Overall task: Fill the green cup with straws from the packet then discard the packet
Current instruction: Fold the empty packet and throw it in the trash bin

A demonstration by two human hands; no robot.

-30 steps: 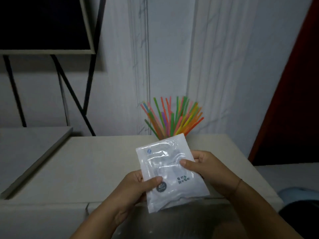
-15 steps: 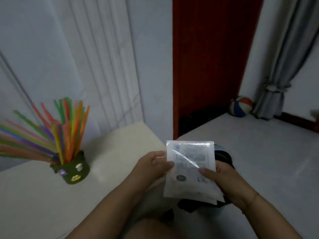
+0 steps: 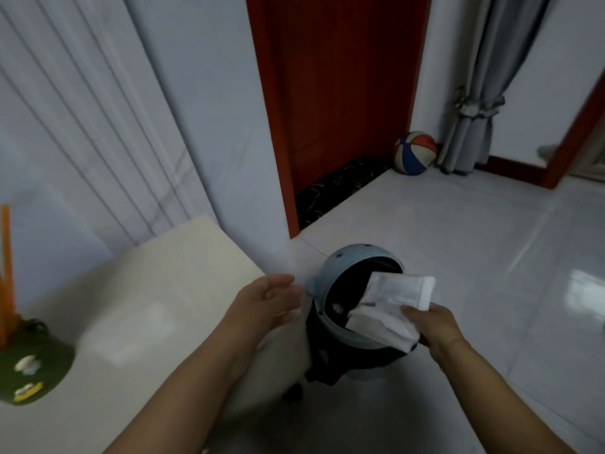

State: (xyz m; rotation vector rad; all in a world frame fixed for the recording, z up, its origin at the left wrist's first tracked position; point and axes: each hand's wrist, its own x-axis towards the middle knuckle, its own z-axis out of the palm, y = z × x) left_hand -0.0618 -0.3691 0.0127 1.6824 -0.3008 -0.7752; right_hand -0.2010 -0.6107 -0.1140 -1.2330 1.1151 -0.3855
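Note:
The white plastic packet hangs over the mouth of a light blue bin with a black liner, which stands on the floor beside the table. My right hand grips the packet's near end. Level with the table's right edge, my left hand is free of the packet, fingers relaxed and palm turned toward the bin. The green cup sits at the far left on the table, with orange straws rising out of it and cut off by the frame edge.
The cream table fills the lower left. A red door stands behind the bin, a basketball lies in the corner by a tied grey curtain, and pale floor tiles stretch to the right.
The view has swung right from the table toward the floor bin. My left hand let go of the packet, and my right hand carried it over the bin's opening.

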